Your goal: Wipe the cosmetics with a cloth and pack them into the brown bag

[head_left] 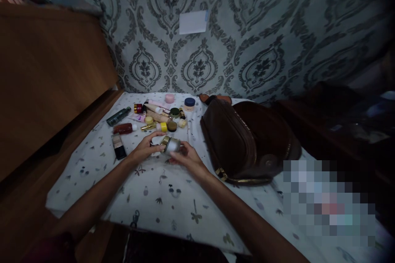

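Note:
Over the patterned white cloth (174, 209), a whitish cosmetic jar with a gold band (173, 145) lies tilted between both hands. My left hand (145, 148) is closed on its gold end, thumb across the front; a white piece beside these fingers is too blurred to name. My right hand (190, 159) grips the frosted end from the right. Just beyond the hands sit a round dark-lidded jar (172, 126) and a small bottle with a yellow cap (161, 127). Left of my left hand lies a rectangular black-ended bottle (118, 146).
A large brown leather bag (228, 139) stands at the right. Farther back are a blue-lidded jar (189, 104), a pink jar (169, 98) and several tubes. A dark green bottle (119, 116) and a red-brown bottle (122, 128) lie left. Wooden furniture (55, 70) borders the left side.

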`<state>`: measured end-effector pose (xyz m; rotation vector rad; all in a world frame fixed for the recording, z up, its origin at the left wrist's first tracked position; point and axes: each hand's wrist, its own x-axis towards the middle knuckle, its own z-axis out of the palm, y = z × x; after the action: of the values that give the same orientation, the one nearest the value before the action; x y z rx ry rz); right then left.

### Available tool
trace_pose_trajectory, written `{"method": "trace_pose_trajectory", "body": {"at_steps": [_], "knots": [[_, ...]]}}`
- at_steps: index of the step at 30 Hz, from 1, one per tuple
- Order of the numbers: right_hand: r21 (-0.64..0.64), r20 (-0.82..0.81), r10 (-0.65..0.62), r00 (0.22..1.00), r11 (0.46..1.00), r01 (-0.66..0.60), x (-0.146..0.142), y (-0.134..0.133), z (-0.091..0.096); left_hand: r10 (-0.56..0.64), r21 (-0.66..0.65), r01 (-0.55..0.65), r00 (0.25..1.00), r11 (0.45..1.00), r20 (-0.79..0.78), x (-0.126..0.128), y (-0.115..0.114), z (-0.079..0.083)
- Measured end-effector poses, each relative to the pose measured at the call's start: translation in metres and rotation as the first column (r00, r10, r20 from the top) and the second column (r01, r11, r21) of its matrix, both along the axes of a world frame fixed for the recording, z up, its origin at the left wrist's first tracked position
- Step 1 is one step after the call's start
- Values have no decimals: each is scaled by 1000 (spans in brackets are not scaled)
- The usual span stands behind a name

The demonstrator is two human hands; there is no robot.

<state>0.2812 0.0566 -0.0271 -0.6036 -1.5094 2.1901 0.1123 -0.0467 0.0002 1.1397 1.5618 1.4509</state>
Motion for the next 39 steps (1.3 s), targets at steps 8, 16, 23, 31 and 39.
{"method": "trace_pose_trajectory", "body": {"at_steps": [8, 16, 23, 31, 39], "knots": [[-25, 38, 6, 999, 1000, -5, 0, 0, 1, -2, 6, 2, 998, 1000, 66, 1, 0, -2], [59, 40, -12, 999, 998, 9, 1, 0, 1, -9, 17, 9, 1000, 1000, -19, 2, 0, 1], [-24, -11, -3, 1000, 1000, 3, 1, -1, 2, -15, 12, 15, 1000, 1000, -11, 1, 1, -3], [-10, 37, 40, 999, 999, -39, 2, -3, 6, -23, -2, 23, 1000, 1000, 16, 1, 0, -2], [136, 70, -32, 997, 990, 22, 0, -2, 0, -67, -162, 70, 997, 984, 25, 1, -3, -5]]}}
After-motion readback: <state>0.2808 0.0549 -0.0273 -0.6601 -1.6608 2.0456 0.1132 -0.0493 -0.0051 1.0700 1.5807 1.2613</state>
